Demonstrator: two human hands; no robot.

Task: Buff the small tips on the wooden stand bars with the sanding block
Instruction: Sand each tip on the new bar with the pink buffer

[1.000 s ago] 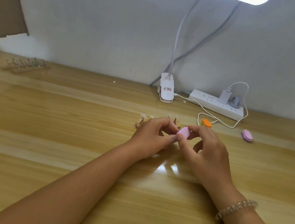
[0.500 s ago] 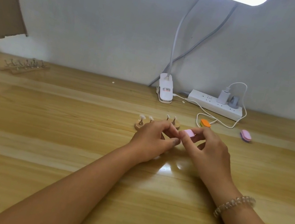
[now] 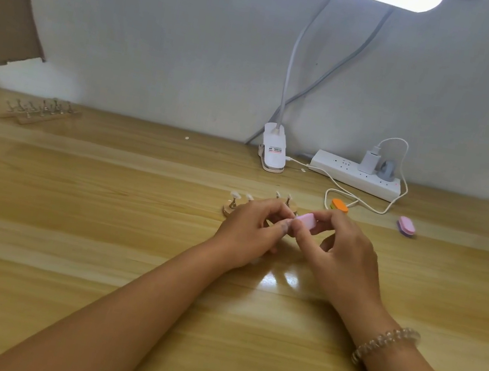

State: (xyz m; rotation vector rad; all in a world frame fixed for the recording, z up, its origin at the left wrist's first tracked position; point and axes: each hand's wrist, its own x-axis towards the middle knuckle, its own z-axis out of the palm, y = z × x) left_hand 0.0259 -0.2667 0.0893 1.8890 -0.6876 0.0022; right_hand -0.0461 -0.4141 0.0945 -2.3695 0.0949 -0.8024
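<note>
Left hand [image 3: 246, 231]: lay over the right half of the stand, fingers curled, with thumb and forefinger tips drawn together right against the block. Whether anything was pinched between them was hidden, so I could not tell its grip.
Right hand [image 3: 344, 252]: pinched the block between the thumb on the near side and the fingers on the far side, the other fingers loosely bent.
Block [image 3: 306, 220]: pale pink, held just above the worktop between the two hands, its left end meeting the left fingertips.
Stand [image 3: 228, 210]: a short wooden bar flat on the worktop at mid-depth, only its left end clear of the left hand.
Tips [image 3: 234, 194]: small and pale, upright on their pegs. Two showed at the left end and two more behind the left knuckles.
Worktop [image 3: 99, 225]: glossy wood, running back to a white wall [image 3: 164, 40].
Second stand [image 3: 41, 113]: far left, near the wall.
Lamp clip [image 3: 272, 154]: white, by the wall behind the hands.
Power strip [image 3: 356, 175]: right of the clip, with two plugs in it.
Orange block [image 3: 339, 206]: just behind the right hand.
Purple block [image 3: 406, 226]: further right, well apart.
Bracelet [image 3: 385, 344]: clear beads on the right wrist.
</note>
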